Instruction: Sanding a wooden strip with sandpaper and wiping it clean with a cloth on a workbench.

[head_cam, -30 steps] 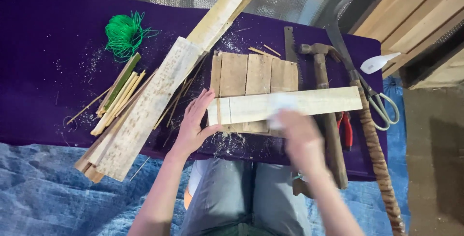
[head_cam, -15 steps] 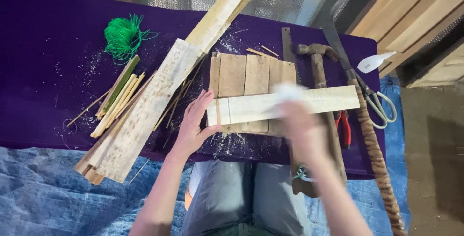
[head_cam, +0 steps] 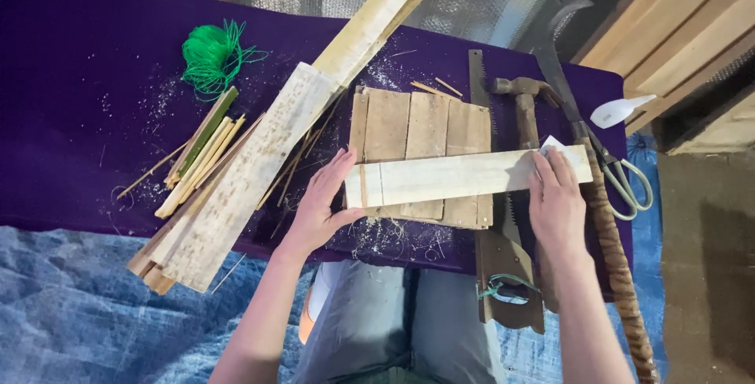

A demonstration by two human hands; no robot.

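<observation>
- Head view: the pale wood strip [head_cam: 464, 175] lies crosswise on the slatted board [head_cam: 421, 152], toward the near edge of the purple-covered worktop [head_cam: 71, 148]. Its long axis runs left to right, spanning both your hands.
- Your left hand [head_cam: 322, 203] steadies the strip's left end, fingers apart and flat, not clamped.
- Your right hand [head_cam: 557, 199] presses a small white piece [head_cam: 550, 145] onto the right end, fingers together.
- Saw [head_cam: 503, 274] and hammer [head_cam: 525, 108] lie just beside your right hand.
</observation>
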